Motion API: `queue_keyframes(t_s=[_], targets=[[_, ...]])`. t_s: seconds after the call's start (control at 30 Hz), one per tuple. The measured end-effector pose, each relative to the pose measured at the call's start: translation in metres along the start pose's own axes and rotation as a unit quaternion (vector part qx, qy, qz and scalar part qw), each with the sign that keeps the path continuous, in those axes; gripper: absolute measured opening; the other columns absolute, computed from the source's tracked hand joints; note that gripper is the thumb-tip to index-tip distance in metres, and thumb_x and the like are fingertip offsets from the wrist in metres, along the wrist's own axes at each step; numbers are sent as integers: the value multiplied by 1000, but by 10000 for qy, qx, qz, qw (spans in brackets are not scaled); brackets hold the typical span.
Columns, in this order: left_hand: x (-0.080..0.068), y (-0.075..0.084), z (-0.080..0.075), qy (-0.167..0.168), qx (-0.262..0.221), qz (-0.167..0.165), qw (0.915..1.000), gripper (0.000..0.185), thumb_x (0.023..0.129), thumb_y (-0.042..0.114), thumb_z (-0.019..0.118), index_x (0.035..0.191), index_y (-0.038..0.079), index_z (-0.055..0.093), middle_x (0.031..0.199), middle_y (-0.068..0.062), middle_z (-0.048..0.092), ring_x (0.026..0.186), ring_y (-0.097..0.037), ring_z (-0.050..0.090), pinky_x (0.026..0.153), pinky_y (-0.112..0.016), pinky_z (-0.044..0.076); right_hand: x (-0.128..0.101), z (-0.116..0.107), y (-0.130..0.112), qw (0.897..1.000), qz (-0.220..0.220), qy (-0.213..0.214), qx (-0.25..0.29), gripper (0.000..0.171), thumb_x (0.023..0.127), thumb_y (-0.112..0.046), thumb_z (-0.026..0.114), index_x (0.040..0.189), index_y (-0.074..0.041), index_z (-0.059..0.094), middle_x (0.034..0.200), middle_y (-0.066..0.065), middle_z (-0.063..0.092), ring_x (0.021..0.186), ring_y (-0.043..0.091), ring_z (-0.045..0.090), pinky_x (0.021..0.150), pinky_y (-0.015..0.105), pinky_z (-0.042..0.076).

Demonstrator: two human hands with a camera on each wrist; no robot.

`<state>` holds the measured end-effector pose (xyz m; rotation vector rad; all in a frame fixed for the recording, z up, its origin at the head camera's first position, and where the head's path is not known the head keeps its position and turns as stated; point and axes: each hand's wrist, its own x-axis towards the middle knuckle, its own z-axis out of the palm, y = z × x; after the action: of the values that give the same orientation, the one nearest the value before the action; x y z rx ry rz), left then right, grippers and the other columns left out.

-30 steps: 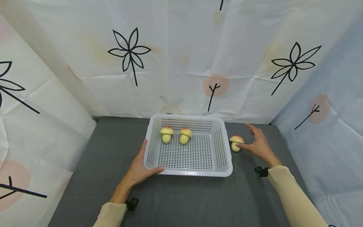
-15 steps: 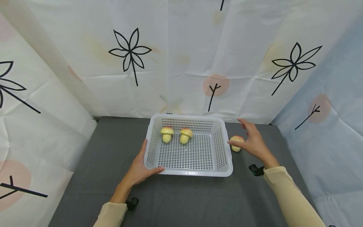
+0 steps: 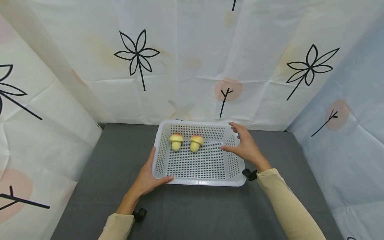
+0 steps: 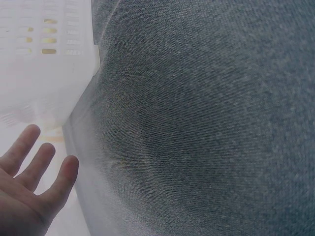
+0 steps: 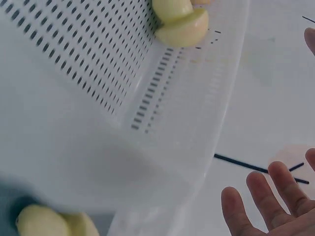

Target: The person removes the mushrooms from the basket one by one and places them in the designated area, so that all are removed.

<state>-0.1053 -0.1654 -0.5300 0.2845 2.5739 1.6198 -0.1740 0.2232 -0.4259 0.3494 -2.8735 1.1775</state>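
A white perforated basket [image 3: 195, 166] holds two yellow toy mushrooms with reddish cap tops, a left one [image 3: 176, 142] and a right one [image 3: 196, 143]. My left hand [image 3: 147, 176] touches the basket's front left corner, its thumb along the front rim and its fingers by the left side. In the left wrist view, several spread fingers [image 4: 61, 179] show below the basket. Over the basket's right side hovers my right hand [image 3: 247, 146], thumb and fingers apart, nothing between them. A third mushroom [image 5: 44, 221] lies outside the basket in the right wrist view; the head view hides it.
A dark grey cloth [image 3: 198, 213] covers the table under the basket. White patterned fabric [image 3: 192, 66] hangs behind and at both sides. The basket's back rim lies close to the rear fabric.
My right hand has moved left, from beside the third mushroom to over the basket's right side, without lifting that mushroom. The left hand and the basket stay in place.
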Motion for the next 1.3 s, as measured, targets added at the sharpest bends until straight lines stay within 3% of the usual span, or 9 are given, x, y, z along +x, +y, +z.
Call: queue_keyframes(t_s=[0.13, 0.37, 0.77, 1.13, 1.3], targets=[[0, -1, 0, -5, -28, -23, 10000, 138, 68, 41, 96, 163, 36, -4, 164, -9, 28, 126, -35, 53, 101, -56, 39, 6, 12, -6, 9999, -33, -79, 90, 100, 76, -25, 92, 157, -9, 35, 147, 22, 42, 135, 38, 41, 105, 55, 38], [-1, -2, 0, -1, -6, -46, 10000, 138, 68, 41, 96, 163, 37, -4, 164, -9, 27, 127, -35, 52, 101, -56, 39, 18, 34, -8, 9995, 22, -277, 151, 99, 78, -31, 90, 158, -11, 34, 146, 21, 43, 133, 40, 43, 103, 58, 39], [0, -1, 1, -38, -125, 44, 9999, 137, 70, 37, 95, 163, 34, -4, 165, -9, 25, 127, -36, 53, 99, -56, 41, 39, 70, -8, 9959, 397, -787, 182, 97, 80, -32, 89, 158, -17, 34, 152, 17, 38, 134, 39, 43, 101, 57, 42], [1, 0, -1, -37, -161, 31, 9999, 137, 69, 36, 96, 163, 36, -5, 165, -9, 24, 129, -37, 51, 100, -57, 40, 49, 104, -2, 9923, 797, -926, 217, 101, 75, -31, 92, 158, -17, 35, 156, 15, 37, 135, 35, 45, 104, 54, 42], [1, -1, -1, -22, -78, -14, 10000, 138, 69, 38, 95, 164, 32, -4, 165, -10, 23, 130, -36, 50, 101, -57, 39, 51, 116, 2, 9903, 977, -963, 231, 101, 75, -33, 92, 158, -17, 35, 161, 20, 29, 147, 40, 29, 109, 60, 33]])
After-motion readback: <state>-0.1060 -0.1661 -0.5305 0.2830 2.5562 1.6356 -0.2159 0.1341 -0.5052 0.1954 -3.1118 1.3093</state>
